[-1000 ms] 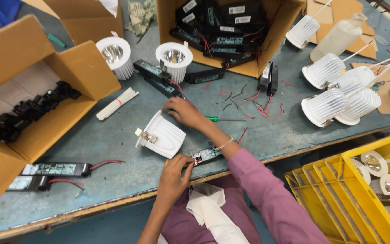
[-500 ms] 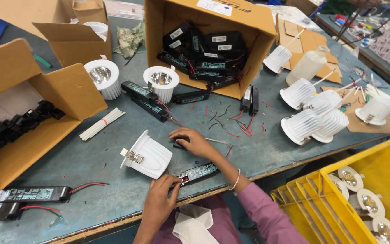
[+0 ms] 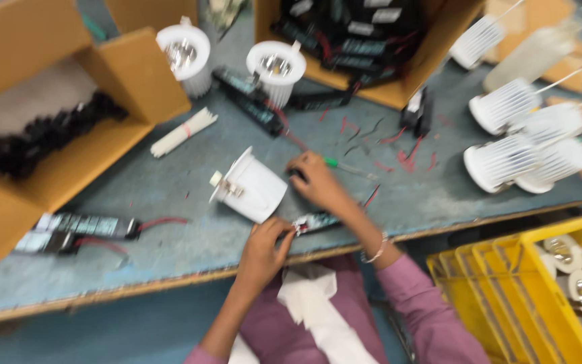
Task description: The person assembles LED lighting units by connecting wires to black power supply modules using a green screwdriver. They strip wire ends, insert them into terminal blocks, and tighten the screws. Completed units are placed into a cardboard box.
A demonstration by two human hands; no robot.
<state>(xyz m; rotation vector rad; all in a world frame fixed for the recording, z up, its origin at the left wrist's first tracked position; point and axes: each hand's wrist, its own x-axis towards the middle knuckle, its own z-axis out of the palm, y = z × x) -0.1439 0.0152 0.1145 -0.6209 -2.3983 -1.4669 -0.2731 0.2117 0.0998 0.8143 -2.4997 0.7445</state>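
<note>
The picture is blurred. A white round downlight lies on its side on the grey bench in front of me. My left hand pinches a small black driver module at the bench's near edge, just below the lamp. Just right of the lamp, my right hand, with a bracelet on its wrist, is curled over the handle end of a green-handled screwdriver. The shaft of the screwdriver sticks out to the right.
An open cardboard box with black parts stands at the left, and another with black drivers at the back. Two white lamps stand upright at the back, ribbed ones at the right. A yellow crate holds several lamps. Black drivers with red wires lie front left.
The view has swung and become blurred. My right hand has settled on the screwdriver beside the lamp. My left hand stays on the small driver module.
</note>
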